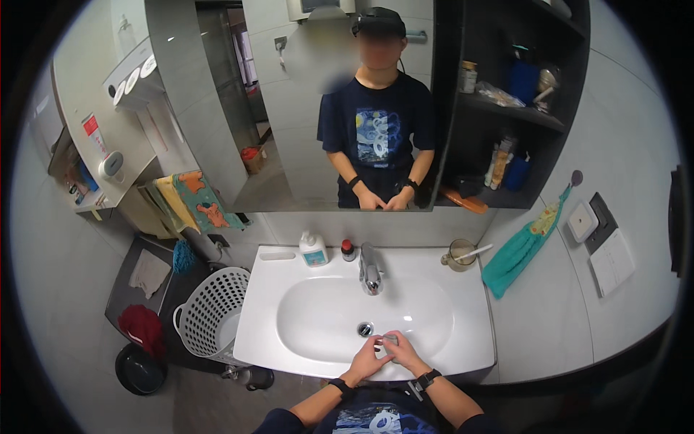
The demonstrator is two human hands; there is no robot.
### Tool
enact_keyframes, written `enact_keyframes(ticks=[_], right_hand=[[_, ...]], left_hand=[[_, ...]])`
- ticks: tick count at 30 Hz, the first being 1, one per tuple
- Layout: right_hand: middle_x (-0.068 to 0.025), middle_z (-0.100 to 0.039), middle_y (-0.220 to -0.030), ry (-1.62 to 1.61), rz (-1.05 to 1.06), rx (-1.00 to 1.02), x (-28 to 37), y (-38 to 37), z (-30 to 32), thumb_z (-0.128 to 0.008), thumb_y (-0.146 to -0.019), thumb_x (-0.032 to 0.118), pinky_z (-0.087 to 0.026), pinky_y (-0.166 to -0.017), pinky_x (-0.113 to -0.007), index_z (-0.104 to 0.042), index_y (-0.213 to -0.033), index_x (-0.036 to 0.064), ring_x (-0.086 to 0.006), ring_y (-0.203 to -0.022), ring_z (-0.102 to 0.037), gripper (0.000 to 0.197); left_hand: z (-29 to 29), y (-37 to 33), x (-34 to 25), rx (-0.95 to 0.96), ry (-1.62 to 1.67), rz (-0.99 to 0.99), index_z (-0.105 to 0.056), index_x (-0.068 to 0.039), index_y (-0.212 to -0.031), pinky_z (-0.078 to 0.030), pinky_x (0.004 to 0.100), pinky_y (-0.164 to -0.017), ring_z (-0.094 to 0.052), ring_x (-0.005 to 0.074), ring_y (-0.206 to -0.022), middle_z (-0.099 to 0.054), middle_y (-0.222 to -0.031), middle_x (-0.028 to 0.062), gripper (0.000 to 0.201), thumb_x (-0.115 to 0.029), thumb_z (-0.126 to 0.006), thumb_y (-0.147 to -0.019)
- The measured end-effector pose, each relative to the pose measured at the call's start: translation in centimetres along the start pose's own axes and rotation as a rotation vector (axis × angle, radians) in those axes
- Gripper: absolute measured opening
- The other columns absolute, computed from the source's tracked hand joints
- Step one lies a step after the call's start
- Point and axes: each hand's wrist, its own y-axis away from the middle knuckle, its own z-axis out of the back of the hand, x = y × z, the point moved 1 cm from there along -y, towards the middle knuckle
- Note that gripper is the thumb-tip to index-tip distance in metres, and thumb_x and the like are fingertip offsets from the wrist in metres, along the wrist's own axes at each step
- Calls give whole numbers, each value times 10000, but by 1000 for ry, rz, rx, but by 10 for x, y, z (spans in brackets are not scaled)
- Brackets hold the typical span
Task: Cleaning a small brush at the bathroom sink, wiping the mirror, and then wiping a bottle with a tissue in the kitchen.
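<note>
Over the front rim of the white washbasin [256, 333], my left hand [366, 362] and my right hand [405, 353] meet with fingers curled toward each other. Something small and greyish shows between the fingertips, too small and covered to name. Just beyond them lies the round drain [366, 329] in the bowl. The chrome faucet [370, 273] stands at the back of the basin, away from both hands. A dark band circles each of my wrists.
Behind the bowl stand a white pump bottle [313, 249], a small red-capped bottle [348, 250] and a cup [460, 254] with a white-handled brush. A white laundry basket [215, 311] is at left. A teal hand towel [522, 249] hangs at right. A mirror [289, 145] rises above.
</note>
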Motion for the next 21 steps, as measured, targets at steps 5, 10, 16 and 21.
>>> enact_keyframes(ticks=[5, 10, 16, 21], right_hand=[[-53, -584, -1057, -210, -143, 88, 6, 11, -17, -590, -874, 194, -447, -826, -263, -506, -1184, 29, -121, -959, -541, 362], [-67, -589, -1009, -369, -160, 40, 0, 21, -30, -630, -844, 194, -457, -787, -265, -517, -1117, 21, -126, -918, -550, 342], [-67, -570, -922, -138, -162, -114, -1, 4, -33, -688, -799, 214, -459, -684, -258, -485, -1037, 30, -126, -831, -554, 363], [-169, -650, -913, 153, -206, -217, -17, 25, -37, -666, -746, 258, -491, -740, -326, -572, -1033, 10, -249, -850, -640, 391]], left_hand=[[3, 11, 29, -166, -3, 12, -407, 5, -1276, -472, 344, -831, -568, 244, -988, -550, -1116, 154, 799, -428, -750, -698], [14, 9, 24, -138, -81, -30, -631, -13, -1015, -481, 341, -776, -600, 249, -898, -593, -1031, 115, 449, -314, -743, -702], [17, -5, 32, -9, -95, 1, -655, -20, -962, -490, 347, -764, -619, 260, -867, -600, -1008, 132, 315, -238, -694, -739], [0, 8, 29, 19, -65, 1, -511, -28, -1226, -494, 343, -782, -615, 252, -887, -563, -1088, 158, 542, -236, -673, -752]])
